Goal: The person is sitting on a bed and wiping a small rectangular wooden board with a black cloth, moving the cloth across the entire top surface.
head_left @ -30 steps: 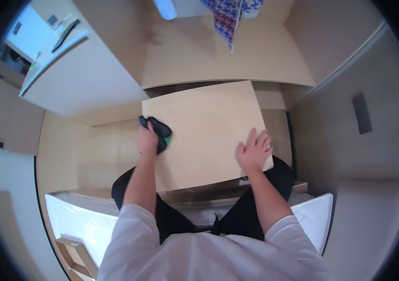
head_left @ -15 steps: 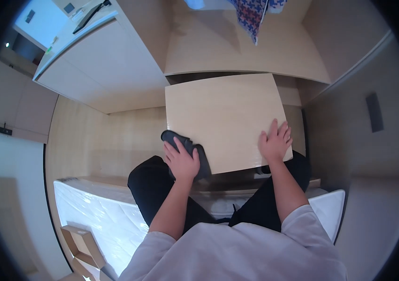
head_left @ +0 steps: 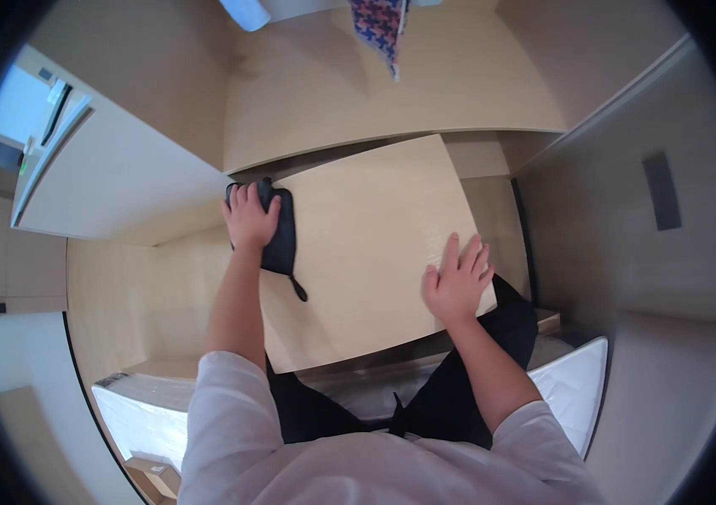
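Note:
A light wood-coloured panel (head_left: 366, 252) with a smooth top lies in front of me, over my thighs and tilted slightly in the view. At its far left corner my left hand (head_left: 250, 217) grips a dark folded cloth (head_left: 282, 240), fingers curled over it and pressing it to the board. A small loop hangs from the cloth's near end onto the panel. My right hand (head_left: 457, 282) rests flat near the right edge of the panel, fingers spread, holding nothing.
Beyond the panel stands an open wooden cabinet (head_left: 375, 105), with patterned fabric (head_left: 379, 34) hanging inside. A pale cabinet (head_left: 122, 168) is at left, a grey wall panel (head_left: 602, 227) at right. Behind me lie a plastic-wrapped mattress (head_left: 152, 417) and a small cardboard box (head_left: 156, 475).
My left hand has slid the cloth from the panel's near left corner to its far left corner. The panel looks turned and shifted left in view; my right hand stays on its right side.

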Tool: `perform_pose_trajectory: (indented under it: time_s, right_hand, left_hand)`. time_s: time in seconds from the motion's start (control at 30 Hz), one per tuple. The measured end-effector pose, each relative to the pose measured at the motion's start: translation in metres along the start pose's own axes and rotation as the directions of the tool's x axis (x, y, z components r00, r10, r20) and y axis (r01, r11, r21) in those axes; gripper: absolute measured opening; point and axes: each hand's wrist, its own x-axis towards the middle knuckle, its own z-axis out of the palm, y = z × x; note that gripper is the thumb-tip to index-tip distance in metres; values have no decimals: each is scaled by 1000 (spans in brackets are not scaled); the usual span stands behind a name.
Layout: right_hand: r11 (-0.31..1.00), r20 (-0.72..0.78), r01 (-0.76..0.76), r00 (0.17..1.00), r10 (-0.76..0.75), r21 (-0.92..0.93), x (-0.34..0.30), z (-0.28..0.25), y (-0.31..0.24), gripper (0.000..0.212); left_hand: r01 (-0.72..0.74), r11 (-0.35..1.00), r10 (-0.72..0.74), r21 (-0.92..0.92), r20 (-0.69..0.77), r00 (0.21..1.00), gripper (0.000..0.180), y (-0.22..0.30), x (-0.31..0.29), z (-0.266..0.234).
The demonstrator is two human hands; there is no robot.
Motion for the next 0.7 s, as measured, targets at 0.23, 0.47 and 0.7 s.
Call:
perform_pose_trajectory:
  time_s: [0.23,0.47,0.7]
  right_hand:
    - [999,0,17,1000,-17,33,0,-3,-9,86]
    - [999,71,-44,997,43,6,2,-6,-1,85]
    - [997,137,-75,988,74,1,6,-7,-3,82]
  left_hand:
    - [-25,999,25,39,-4,1000,57,-5,33,-1]
    - [-43,999,42,26,40,998,86,91,-72,-13]
    - [-245,958,252,-150,27,967,86,121,-267,-38]
